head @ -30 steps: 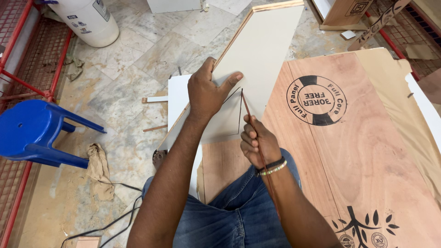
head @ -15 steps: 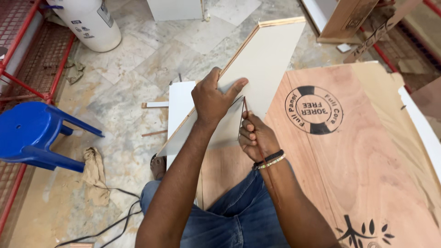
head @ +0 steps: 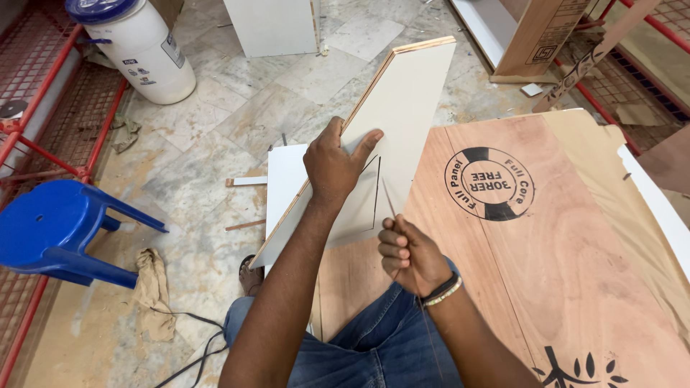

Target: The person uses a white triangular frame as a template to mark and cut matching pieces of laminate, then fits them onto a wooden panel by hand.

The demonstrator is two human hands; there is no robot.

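Note:
A long white laminated board (head: 402, 100) lies slanted across a large plywood sheet (head: 546, 251), its far end reaching out over the floor. My left hand (head: 334, 165) presses flat on the board's near part, thumb stretched to the right. A pencilled right-angle line (head: 375, 194) shows on the board beside that hand. My right hand (head: 410, 255) is closed around a thin blade-like tool (head: 388, 197) whose tip rests on the board near the drawn line.
A blue plastic stool (head: 50, 230) stands at left by a red metal frame (head: 50, 93). A white drum (head: 140, 47) stands at the back left. A rag (head: 152, 291) and a cable (head: 194, 356) lie on the marble floor. White panels (head: 273, 25) and a cardboard box (head: 543, 36) stand behind.
My view has shifted a little. My right hand has drawn back toward me along the board, while my left hand keeps pressing in the same spot.

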